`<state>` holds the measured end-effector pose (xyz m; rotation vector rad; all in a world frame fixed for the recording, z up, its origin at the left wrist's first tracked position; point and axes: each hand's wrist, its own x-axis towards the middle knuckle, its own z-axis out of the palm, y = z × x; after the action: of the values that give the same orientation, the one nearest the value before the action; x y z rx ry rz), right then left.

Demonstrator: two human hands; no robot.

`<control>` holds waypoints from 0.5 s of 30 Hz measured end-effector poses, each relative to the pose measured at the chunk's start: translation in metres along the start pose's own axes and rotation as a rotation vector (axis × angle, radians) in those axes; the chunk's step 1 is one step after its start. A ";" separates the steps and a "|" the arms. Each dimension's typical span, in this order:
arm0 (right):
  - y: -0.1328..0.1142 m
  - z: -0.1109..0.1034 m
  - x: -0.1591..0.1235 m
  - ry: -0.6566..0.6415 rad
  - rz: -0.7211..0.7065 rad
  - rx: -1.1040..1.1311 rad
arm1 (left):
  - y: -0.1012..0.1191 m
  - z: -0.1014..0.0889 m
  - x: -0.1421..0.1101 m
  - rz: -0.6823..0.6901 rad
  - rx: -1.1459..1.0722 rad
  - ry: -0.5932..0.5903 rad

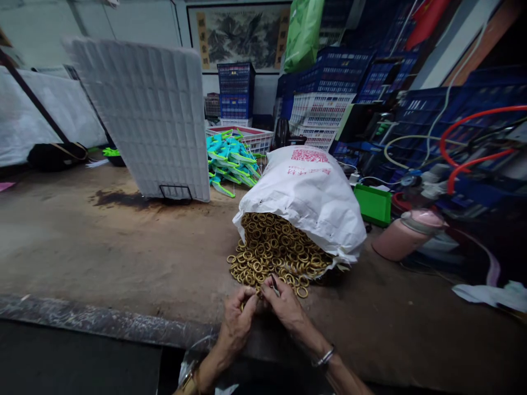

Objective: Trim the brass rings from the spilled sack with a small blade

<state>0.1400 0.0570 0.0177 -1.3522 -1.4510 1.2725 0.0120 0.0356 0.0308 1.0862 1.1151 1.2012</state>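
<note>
My left hand [237, 321] is closed, thumb and fingers pinched around a brass-coloured ring [242, 306] at the table's near side. Beside it, my right hand [285, 304] is closed on a small, thin tool with a dark pointed tip [274, 283]; its exact kind is unclear. The two hands' fingertips almost meet, and whatever lies between them is too small to make out. Just beyond them, a heap of brass-coloured rings [263, 260] spills from the mouth of a white woven sack [304, 192] lying on its side. Red print marks the sack's top.
On the brown worktable [102, 252], a white ribbed panel [152, 120] stands in a wire stand. Behind are blue-green plastic pieces [233, 159]. At right are a green tray [373, 204], a pink cylinder [405, 236] and red hoses [465, 159]. Blue crates [333, 71] are stacked behind.
</note>
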 end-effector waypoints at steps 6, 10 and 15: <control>-0.005 0.000 -0.002 0.062 -0.010 -0.140 | -0.003 -0.003 -0.004 -0.237 -0.053 -0.147; -0.003 0.000 -0.002 0.049 -0.013 -0.114 | -0.008 -0.005 -0.006 -0.333 -0.181 -0.220; -0.002 -0.002 -0.009 0.081 -0.126 -0.327 | -0.006 -0.005 -0.005 -0.310 -0.187 -0.205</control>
<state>0.1430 0.0491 0.0210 -1.4763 -1.7102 0.9172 0.0076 0.0300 0.0241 0.8373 0.9518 0.9077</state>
